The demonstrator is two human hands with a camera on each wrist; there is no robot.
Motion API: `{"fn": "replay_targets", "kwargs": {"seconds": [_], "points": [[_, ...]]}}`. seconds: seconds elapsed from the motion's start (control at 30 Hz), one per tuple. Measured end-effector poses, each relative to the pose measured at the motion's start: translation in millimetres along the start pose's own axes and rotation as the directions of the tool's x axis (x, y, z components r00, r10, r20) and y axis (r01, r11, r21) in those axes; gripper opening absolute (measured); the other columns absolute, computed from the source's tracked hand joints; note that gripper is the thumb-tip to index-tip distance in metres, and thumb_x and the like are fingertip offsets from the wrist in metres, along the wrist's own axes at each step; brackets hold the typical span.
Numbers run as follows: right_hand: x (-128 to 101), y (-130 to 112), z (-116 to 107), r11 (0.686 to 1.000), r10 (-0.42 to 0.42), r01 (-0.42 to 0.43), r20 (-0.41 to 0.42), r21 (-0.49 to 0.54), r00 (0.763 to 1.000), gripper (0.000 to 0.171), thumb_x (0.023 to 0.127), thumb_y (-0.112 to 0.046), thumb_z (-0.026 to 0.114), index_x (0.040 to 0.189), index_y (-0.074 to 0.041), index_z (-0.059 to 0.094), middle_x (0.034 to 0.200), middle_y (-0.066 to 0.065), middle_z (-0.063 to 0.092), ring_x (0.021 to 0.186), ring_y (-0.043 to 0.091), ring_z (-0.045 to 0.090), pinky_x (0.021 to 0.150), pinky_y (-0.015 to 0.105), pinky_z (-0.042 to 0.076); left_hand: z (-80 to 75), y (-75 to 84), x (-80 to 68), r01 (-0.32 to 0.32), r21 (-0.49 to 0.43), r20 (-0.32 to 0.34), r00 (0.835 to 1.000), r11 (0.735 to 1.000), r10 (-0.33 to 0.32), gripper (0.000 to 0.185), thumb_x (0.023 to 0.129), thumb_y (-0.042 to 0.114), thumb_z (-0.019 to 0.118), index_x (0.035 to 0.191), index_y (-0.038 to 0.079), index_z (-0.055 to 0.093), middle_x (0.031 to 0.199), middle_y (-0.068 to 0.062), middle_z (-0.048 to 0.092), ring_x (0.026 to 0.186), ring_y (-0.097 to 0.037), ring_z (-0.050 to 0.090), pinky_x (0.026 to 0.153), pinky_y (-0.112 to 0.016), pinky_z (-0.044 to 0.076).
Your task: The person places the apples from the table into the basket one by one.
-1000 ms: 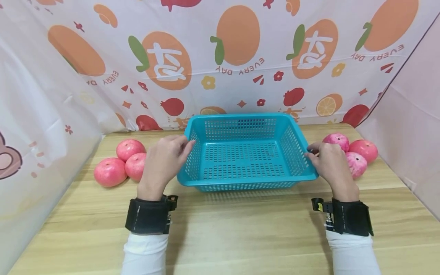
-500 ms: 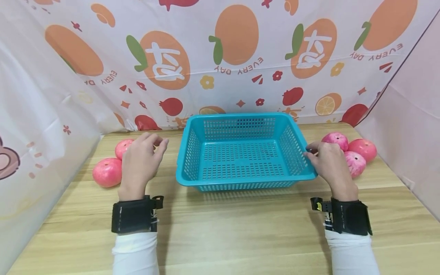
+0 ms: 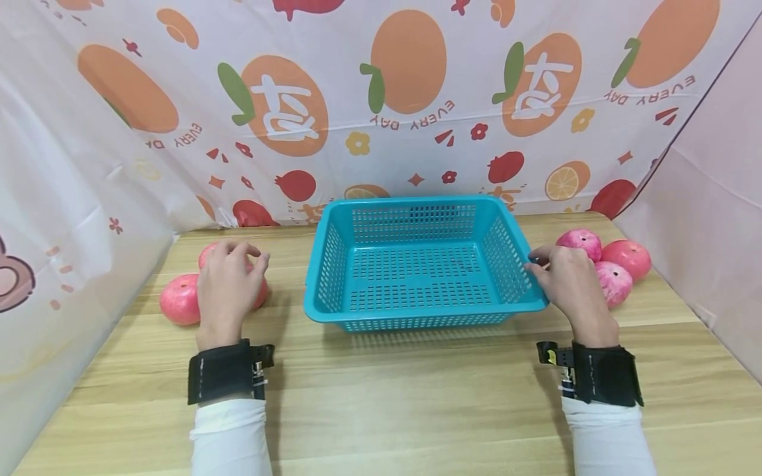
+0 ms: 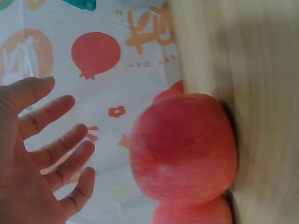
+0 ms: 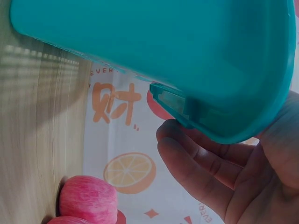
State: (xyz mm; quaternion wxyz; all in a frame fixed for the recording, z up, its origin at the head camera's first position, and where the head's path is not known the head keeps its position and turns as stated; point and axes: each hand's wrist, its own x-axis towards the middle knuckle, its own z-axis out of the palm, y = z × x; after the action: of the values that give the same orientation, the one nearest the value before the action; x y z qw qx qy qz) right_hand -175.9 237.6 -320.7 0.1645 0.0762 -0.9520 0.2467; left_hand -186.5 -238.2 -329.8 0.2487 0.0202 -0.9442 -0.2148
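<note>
A teal perforated plastic basket (image 3: 425, 200) stands in the middle of the table with nothing in it. My right hand (image 3: 576, 283) holds its right rim; in the right wrist view the fingers (image 5: 196, 161) curl beneath the rim, and the thumb is mostly out of sight. Over the pink-red apples (image 3: 180, 299) on the left is my left hand (image 3: 227, 289), hiding part of them. Its fingers are spread and loosely bent in the left wrist view, apart from the nearest apple (image 4: 184, 149). Behind the right hand lie more pink apples (image 3: 626, 259), several streaked with white.
The wooden table (image 3: 405, 403) runs toward me in front of the basket. A white fruit-print cloth (image 3: 333, 172) hangs along its back edge, close behind the basket. Pale sheets (image 3: 702, 218) close off the right and left sides.
My left hand has let go of the basket's left rim and moved left, over the left apples. The right hand keeps its place on the right rim, and the basket stays put.
</note>
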Motion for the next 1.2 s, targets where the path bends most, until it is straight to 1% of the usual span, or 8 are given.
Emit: {"fn": "replay_targets", "kwargs": {"seconds": [0.13, 0.33, 0.5, 0.63, 0.73, 0.87, 1.07, 1.2], "points": [[0.2, -0.1, -0.2, 1.000, 0.001, -0.001, 0.000, -0.004, 1.000, 0.030, 0.092, -0.002, 0.074, 0.115, 0.016, 0.067, 0.100, 0.035, 0.068, 0.083, 0.049, 0.069, 0.073, 0.057, 0.058, 1.2, -7.3, -1.4, 0.068, 0.015, 0.043, 0.997, 0.998, -0.069, 0.029, 0.099, 0.018, 0.061, 0.113, -0.008, 0.065, 0.128, -0.033, 0.051, 0.123, -0.053, 0.041, 0.096, -0.070, 0.034], [-1.0, 0.7, -0.1, 1.000, -0.012, 0.012, -0.008, -0.003, 1.000, 0.030, 0.091, -0.001, 0.074, 0.114, 0.016, 0.067, 0.100, 0.035, 0.068, 0.082, 0.049, 0.069, 0.073, 0.057, 0.058, 2.1, -14.2, -4.6, 0.169, 0.051, 0.135, 0.975, 0.984, -0.174, 0.042, 0.098, 0.019, 0.061, 0.128, -0.008, 0.052, 0.141, -0.040, 0.036, 0.128, -0.059, 0.030, 0.101, -0.076, 0.024], [-1.9, 1.1, 0.7, 1.000, -0.012, 0.012, -0.005, 0.001, 1.000, 0.030, 0.091, -0.001, 0.074, 0.114, 0.016, 0.067, 0.099, 0.035, 0.068, 0.081, 0.048, 0.069, 0.072, 0.056, 0.059, 3.0, -18.0, -5.7, 0.216, 0.083, 0.176, 0.958, 0.973, -0.228, 0.050, 0.095, 0.017, 0.057, 0.132, -0.013, 0.043, 0.139, -0.045, 0.031, 0.125, -0.064, 0.028, 0.103, -0.078, 0.017], [-1.4, 0.8, 0.5, 1.000, -0.004, 0.004, -0.001, -0.005, 1.000, 0.030, 0.091, -0.002, 0.074, 0.115, 0.016, 0.067, 0.099, 0.035, 0.068, 0.081, 0.048, 0.069, 0.073, 0.056, 0.059, 3.2, -19.9, -6.0, 0.246, 0.095, 0.209, 0.942, 0.964, -0.261, 0.057, 0.095, 0.019, 0.058, 0.137, -0.014, 0.037, 0.136, -0.046, 0.030, 0.125, -0.066, 0.027, 0.104, -0.079, 0.013], [-1.1, 0.7, 0.3, 1.000, -0.001, 0.001, -0.001, -0.009, 1.000, 0.030, 0.091, -0.002, 0.074, 0.115, 0.016, 0.067, 0.100, 0.035, 0.068, 0.082, 0.048, 0.069, 0.073, 0.056, 0.059, 3.5, -20.8, -6.5, 0.254, 0.102, 0.219, 0.937, 0.962, -0.271, 0.061, 0.096, 0.021, 0.059, 0.139, -0.014, 0.035, 0.134, -0.047, 0.030, 0.124, -0.067, 0.026, 0.105, -0.078, 0.012], [-0.8, 0.7, 0.9, 1.000, -0.015, 0.015, -0.011, -0.002, 1.000, 0.029, 0.091, -0.001, 0.074, 0.114, 0.016, 0.067, 0.100, 0.035, 0.068, 0.081, 0.048, 0.069, 0.072, 0.056, 0.058, 4.9, -21.5, -6.8, 0.244, 0.124, 0.244, 0.932, 0.962, -0.268, 0.062, 0.093, 0.022, 0.063, 0.136, -0.015, 0.036, 0.131, -0.047, 0.031, 0.122, -0.069, 0.027, 0.105, -0.077, 0.010], [-0.7, 0.5, 1.4, 0.999, -0.030, 0.031, -0.022, 0.012, 0.999, 0.029, 0.091, 0.000, 0.074, 0.114, 0.017, 0.067, 0.101, 0.036, 0.068, 0.082, 0.050, 0.070, 0.072, 0.056, 0.058, 8.7, -23.0, -6.3, 0.240, 0.154, 0.300, 0.913, 0.958, -0.277, 0.066, 0.089, 0.024, 0.072, 0.131, -0.014, 0.037, 0.125, -0.047, 0.032, 0.120, -0.068, 0.028, 0.104, -0.076, 0.010], [-1.8, 1.6, 0.8, 1.000, -0.023, 0.023, -0.019, 0.009, 1.000, 0.029, 0.091, 0.000, 0.073, 0.114, 0.016, 0.067, 0.100, 0.035, 0.068, 0.082, 0.049, 0.069, 0.073, 0.056, 0.058, 11.4, -21.2, -6.6, 0.229, 0.151, 0.310, 0.913, 0.962, -0.266, 0.065, 0.086, 0.020, 0.075, 0.128, -0.013, 0.039, 0.122, -0.046, 0.034, 0.119, -0.068, 0.029, 0.103, -0.076, 0.012]]}}
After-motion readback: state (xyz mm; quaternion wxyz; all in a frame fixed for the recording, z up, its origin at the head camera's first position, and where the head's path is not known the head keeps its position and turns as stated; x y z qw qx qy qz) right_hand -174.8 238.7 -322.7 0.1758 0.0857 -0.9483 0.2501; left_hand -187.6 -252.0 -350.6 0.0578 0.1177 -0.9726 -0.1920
